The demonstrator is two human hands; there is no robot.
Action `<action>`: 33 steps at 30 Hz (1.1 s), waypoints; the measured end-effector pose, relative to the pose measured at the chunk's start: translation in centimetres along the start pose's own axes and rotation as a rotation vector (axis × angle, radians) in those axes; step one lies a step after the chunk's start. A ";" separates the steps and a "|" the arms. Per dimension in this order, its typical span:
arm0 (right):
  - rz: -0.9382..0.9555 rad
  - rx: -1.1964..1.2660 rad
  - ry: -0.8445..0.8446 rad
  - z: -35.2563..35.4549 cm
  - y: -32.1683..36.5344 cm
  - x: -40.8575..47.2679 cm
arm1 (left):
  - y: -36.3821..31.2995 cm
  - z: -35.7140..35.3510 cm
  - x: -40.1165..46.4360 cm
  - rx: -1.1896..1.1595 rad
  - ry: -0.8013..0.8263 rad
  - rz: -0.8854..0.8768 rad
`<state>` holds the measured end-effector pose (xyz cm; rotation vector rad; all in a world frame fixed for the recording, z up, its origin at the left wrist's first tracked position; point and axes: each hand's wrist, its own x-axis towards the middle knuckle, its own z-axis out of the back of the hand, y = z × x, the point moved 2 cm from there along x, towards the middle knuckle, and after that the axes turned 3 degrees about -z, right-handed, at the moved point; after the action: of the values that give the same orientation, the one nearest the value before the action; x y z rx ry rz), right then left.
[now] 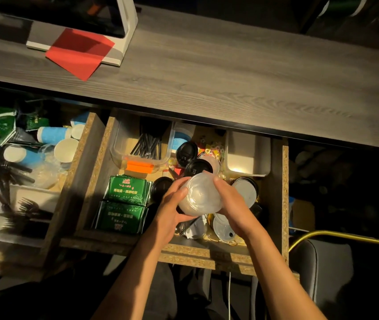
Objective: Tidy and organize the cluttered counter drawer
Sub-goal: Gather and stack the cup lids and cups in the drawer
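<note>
Both hands hold a stack of clear lids (201, 196) over the open drawer (285, 192). The left hand (172, 204) curls round the stack's left side, and the right hand (231, 203) curls round its right side. The stack sits just above the middle of the drawer.

Under the hands lies a mess of black lids (186, 152) and white lids (246, 192). Green packets (126, 189) lie in two piles at the left of the drawer, just beside the left hand. Behind them a clear box (119, 144) holds black straws (148, 145), with an orange thing (138, 166) at its front edge. A white box (248, 155) sits at the back right. Small bright bits lie between the two boxes, maybe sweets, but they are too small to tell.

A second drawer (77, 153) is open on the left. It holds blue cups (53, 135), more green packets, and black forks (28, 209).

Above the drawers is the grey table (207, 72). On it stands a white stand (127, 31) with a red paper (80, 53) lying partly on its base.
</note>
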<state>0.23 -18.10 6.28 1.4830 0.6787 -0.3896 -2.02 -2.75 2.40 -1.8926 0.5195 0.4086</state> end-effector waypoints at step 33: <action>0.055 -0.076 -0.010 -3.7 -0.4 4.0 | -2.0 3.3 1.2 -0.090 -0.053 0.172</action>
<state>2.34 -13.88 3.59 1.4241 0.6374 -0.3255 -0.03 0.79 2.14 -1.9241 0.6401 0.6019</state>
